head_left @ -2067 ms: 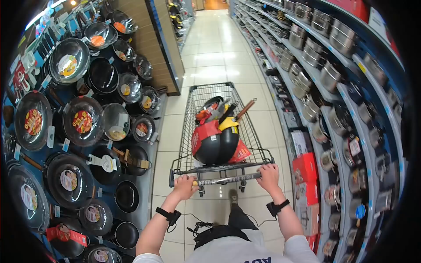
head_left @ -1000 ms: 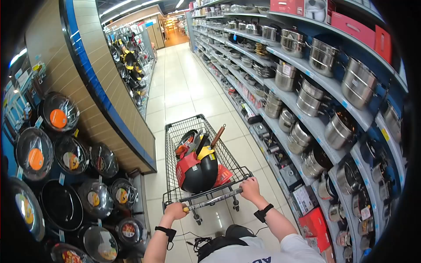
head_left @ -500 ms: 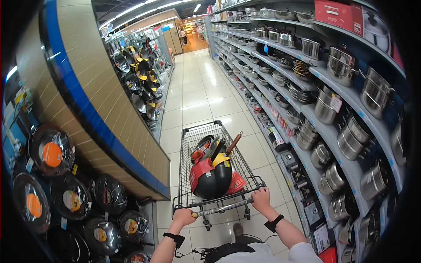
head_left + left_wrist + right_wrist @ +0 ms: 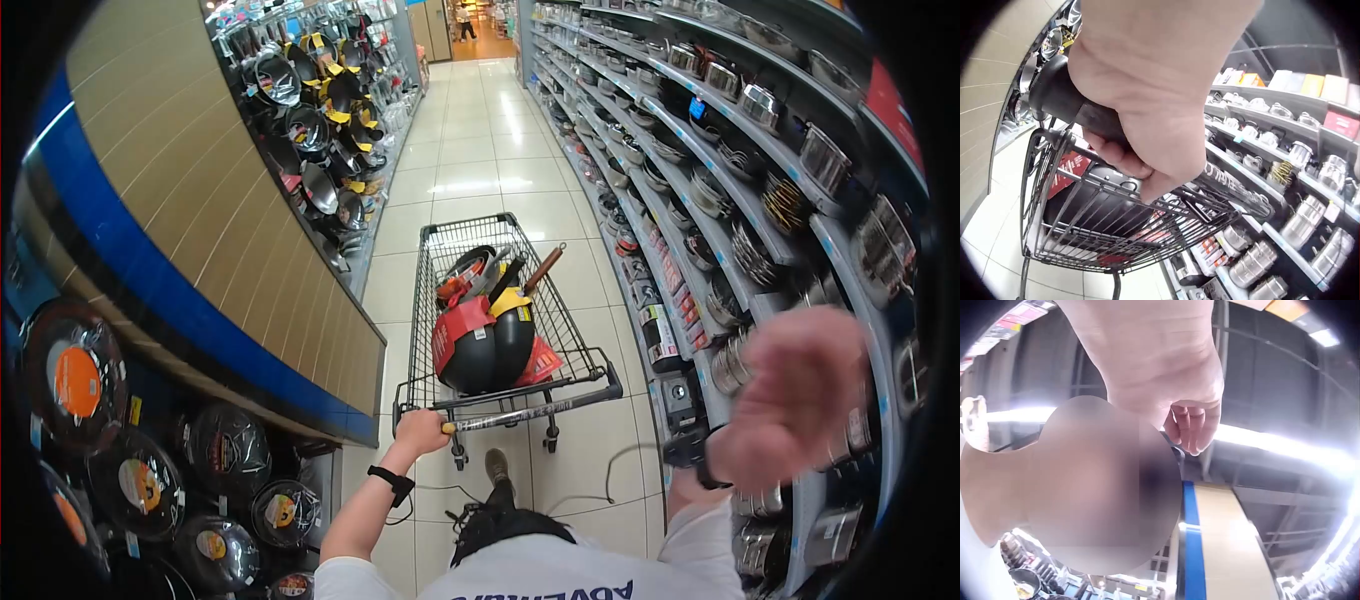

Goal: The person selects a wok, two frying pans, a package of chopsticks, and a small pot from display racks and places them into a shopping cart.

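My left hand (image 4: 421, 432) grips the left end of the dark handle bar (image 4: 535, 410) of a wire shopping cart (image 4: 592, 362). The left wrist view shows its fingers wrapped round the bar. My right hand (image 4: 800, 395) is off the bar, raised close to the head camera and blurred. In the right wrist view its fingers (image 4: 1196, 428) hang loosely curled with nothing in them, beside the head. Inside the cart lie black pans (image 4: 468, 362) with a red sleeve and a yellow sleeve (image 4: 512, 303). A brown handle (image 4: 546, 267) sticks up among them.
Shelves of steel pots (image 4: 735, 260) line the right side. On the left are a brown tiled pillar (image 4: 190, 170) with a blue band and a display of wrapped pans (image 4: 140, 480). The tiled aisle (image 4: 480, 150) runs ahead, with a person (image 4: 466, 22) far off.
My right hand has let go of the handle bar and come up toward the head. The cart has rolled forward past the pan display, alongside the pillar. My left hand still holds the bar.
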The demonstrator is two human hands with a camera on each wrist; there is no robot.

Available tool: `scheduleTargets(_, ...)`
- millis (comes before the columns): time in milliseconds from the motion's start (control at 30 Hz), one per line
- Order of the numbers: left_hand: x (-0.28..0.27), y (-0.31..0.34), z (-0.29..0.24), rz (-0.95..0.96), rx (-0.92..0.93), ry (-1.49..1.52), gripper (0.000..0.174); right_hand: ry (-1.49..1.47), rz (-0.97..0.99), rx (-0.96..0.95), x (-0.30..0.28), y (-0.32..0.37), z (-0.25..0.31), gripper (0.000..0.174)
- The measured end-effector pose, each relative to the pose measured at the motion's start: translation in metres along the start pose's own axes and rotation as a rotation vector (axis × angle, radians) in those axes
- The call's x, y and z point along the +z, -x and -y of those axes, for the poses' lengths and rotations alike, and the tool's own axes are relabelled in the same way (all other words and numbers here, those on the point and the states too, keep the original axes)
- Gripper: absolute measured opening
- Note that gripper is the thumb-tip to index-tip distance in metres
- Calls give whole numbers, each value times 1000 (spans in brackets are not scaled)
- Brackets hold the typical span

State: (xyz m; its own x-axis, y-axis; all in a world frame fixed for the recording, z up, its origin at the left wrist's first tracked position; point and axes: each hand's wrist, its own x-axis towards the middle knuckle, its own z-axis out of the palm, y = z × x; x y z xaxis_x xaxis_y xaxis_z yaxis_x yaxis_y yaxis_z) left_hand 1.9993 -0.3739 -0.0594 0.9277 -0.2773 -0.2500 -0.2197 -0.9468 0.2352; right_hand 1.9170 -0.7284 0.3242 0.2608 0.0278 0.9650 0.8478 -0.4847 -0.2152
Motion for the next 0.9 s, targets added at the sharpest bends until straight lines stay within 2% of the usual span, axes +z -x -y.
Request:
scheduleTargets(100, -18, -60, 7, 18, 8, 14, 25, -107, -4, -227, 15, -63, -19, 44)
scheduleTargets(267, -45, -157, 26, 9, 16, 2, 24, -280, 8, -328, 66, -114, -82, 44)
scheduleTargets(300, -44, -173, 32, -17, -22, 15, 24, -314, 13, -334, 78, -118, -100, 45)
scheduleTargets(433, -62, -240, 53, 142, -71, -8, 25, -432, -30, -340, 126, -130, -188, 45)
scheduleTargets(533, -80, -291, 48, 82, -64, 7, 26, -444, -51, -344, 152, -139, -246, 45)
scheduleTargets(600, -95, -312, 49, 124, -95, 29, 26, -448, -63, -301, 170, -144, -283, 46)
scheduleTargets(733, -101, -371, 79, 164, -139, 8, 29, -512, -101, -305, 202, -158, -345, 46)
scheduleTargets(800, -114, -417, 97, 103, -117, -3, 29, -540, -118, -330, 213, -165, -376, 47)
scheduleTargets(833, -114, -422, 99, 109, -95, 8, 29, -559, -123, -314, 224, -171, -393, 47)
scheduleTargets(900, -123, -459, 106, 212, -165, 1, 31, -595, -137, -226, 247, -184, -427, 47)
